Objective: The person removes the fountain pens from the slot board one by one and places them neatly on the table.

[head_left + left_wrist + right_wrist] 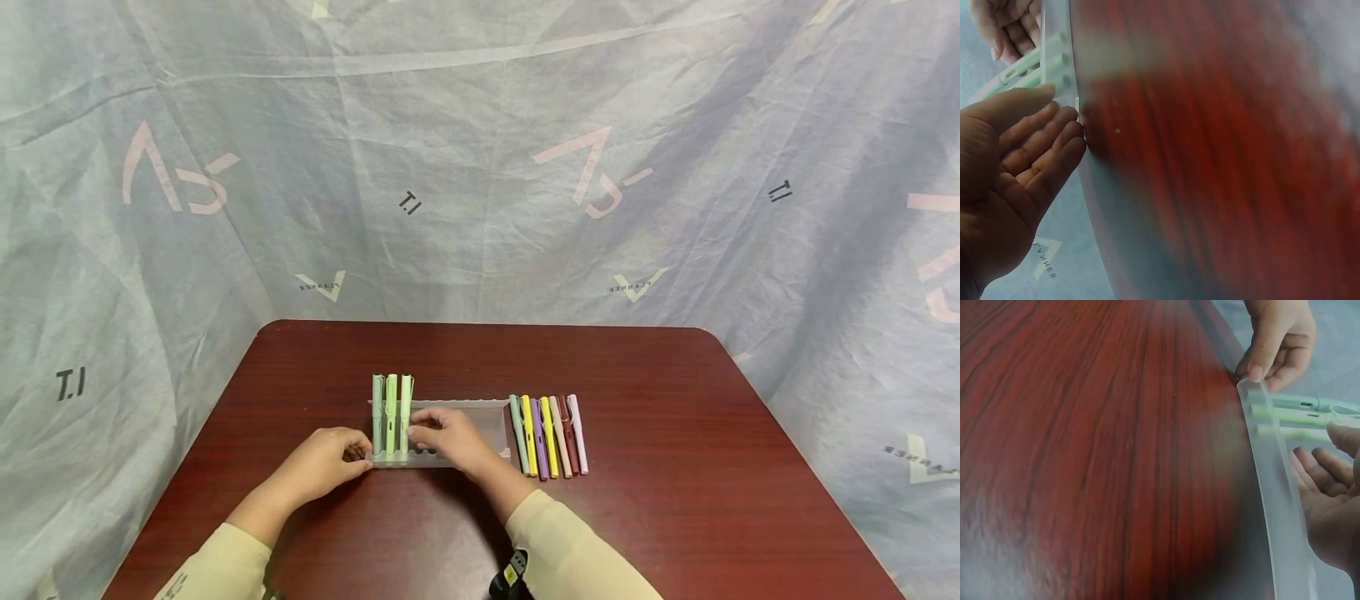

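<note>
A clear plastic pen tray (491, 421) sits on the table, with three green-toned pens side by side at its left end. The leftmost is grey-green (377, 414), the middle one light green (391, 414), and the third very pale green (406, 414). Their clip ends reach past the tray's back rim. My left hand (330, 460) holds the tray's front left corner, thumb on its edge in the right wrist view. My right hand (453, 437) reaches over the tray and pinches the pale green pen between thumb and fingers; its fingertips are partly hidden behind the pen.
Right of the tray, several pens lie in a row on the red-brown table (637, 417), among them a purple pen (539, 437), a dark red pen (574, 442) and a pale pink pen (578, 433). A grey printed cloth (480, 167) hangs around the table.
</note>
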`<state>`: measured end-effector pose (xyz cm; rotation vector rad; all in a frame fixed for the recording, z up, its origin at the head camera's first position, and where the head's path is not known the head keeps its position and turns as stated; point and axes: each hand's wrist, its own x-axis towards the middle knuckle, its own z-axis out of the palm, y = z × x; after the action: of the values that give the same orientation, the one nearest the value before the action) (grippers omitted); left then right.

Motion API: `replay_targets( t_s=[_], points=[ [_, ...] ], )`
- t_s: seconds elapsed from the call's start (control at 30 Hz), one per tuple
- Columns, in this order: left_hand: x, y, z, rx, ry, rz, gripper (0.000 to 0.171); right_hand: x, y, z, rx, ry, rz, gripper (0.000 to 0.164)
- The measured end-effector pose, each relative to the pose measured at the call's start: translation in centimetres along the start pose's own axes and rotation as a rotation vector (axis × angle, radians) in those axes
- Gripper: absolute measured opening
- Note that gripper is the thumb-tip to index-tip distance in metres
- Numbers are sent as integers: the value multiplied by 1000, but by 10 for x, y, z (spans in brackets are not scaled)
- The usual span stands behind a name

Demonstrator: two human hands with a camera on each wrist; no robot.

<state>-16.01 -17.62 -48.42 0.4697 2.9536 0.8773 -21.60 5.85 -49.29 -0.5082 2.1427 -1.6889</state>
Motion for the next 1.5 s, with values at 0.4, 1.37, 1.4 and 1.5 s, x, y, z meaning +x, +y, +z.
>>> replay_targets(
  t_s=[0.4,1.37,1.4,1.5],
  points=[
    [0,2,-3,36,9,4,8,7,-6,10,-5,48,34,26],
    [-1,1,4,-24,21,-117,12,-17,-5,-26,217,34,3,25],
    [-1,1,4,-23,20,-115,12,-18,-4,-28,221,33,8,25],
    [-1,0,4,-27,22,-109,12,-22,0,-35,217,28,16,25]
  ],
)
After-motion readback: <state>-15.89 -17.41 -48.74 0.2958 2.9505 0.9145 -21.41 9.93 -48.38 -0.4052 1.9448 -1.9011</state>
